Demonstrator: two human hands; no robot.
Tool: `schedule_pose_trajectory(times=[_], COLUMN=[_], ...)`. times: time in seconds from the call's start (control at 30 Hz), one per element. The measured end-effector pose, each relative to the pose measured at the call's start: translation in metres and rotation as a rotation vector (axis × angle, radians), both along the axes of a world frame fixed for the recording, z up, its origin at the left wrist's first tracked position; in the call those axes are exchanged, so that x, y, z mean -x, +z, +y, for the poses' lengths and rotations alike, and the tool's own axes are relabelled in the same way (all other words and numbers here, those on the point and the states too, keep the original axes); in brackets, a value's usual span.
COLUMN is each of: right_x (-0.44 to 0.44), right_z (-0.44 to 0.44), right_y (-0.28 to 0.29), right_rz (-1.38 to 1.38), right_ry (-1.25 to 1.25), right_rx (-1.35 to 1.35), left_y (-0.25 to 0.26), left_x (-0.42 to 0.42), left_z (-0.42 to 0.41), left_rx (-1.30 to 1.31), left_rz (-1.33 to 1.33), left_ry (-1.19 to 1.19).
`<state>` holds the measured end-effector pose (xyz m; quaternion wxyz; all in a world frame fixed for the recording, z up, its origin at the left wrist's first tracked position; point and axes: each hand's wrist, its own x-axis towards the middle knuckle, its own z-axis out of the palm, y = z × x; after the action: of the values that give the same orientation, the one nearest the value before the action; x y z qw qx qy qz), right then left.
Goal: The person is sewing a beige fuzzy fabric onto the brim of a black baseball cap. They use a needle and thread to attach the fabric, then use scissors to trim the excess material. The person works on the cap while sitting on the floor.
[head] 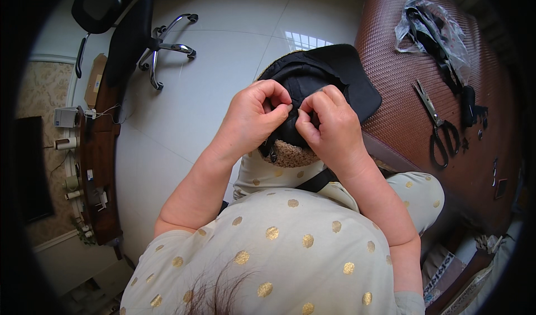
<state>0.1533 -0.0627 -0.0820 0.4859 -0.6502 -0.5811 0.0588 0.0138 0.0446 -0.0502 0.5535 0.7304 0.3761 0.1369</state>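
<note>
A baseball-style cap lies inside-up at my lap, its black lining (310, 74) and black brim (362, 82) showing. Brown, nubbly fabric (291, 154) covers the outside near my knees. My left hand (261, 116) pinches the lining between thumb and forefinger. Close beside it, with a small gap between the fingertips, my right hand (333, 124) pinches at the same dark cloth. Whether a needle or thread sits between the fingertips is too small to tell. A small metal fitting (273, 154) shows at the cap's rear edge.
On the brown woven-textured surface (389, 59) at right lie black-handled scissors (437, 122), a black spool (467, 105) and a clear plastic bag (454, 34) with black straps. An office chair (157, 43) stands on the tiled floor at upper left, by a wooden cabinet (100, 156).
</note>
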Motion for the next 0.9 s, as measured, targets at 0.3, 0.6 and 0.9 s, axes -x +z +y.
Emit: schedule_pose_trajectory(times=[0.3, 0.6, 0.9], right_x=[0.0003, 0.0012, -0.0066], right_z=[0.0009, 0.0027, 0.0027], right_y=[-0.0006, -0.0049, -0.0071], right_rz=[0.086, 0.044, 0.231], right_ry=[0.032, 0.03, 0.047], right_rx=[0.063, 0.05, 0.071], left_y=[0.0044, 0.0039, 0.0054], left_x=[0.0033, -0.0002, -0.0044], left_z=[0.0035, 0.004, 0.0014], left_rx=[0.01, 0.055, 0.048], left_rz=[0.051, 0.021, 0.046], left_ry=[-0.026, 0.009, 0.036])
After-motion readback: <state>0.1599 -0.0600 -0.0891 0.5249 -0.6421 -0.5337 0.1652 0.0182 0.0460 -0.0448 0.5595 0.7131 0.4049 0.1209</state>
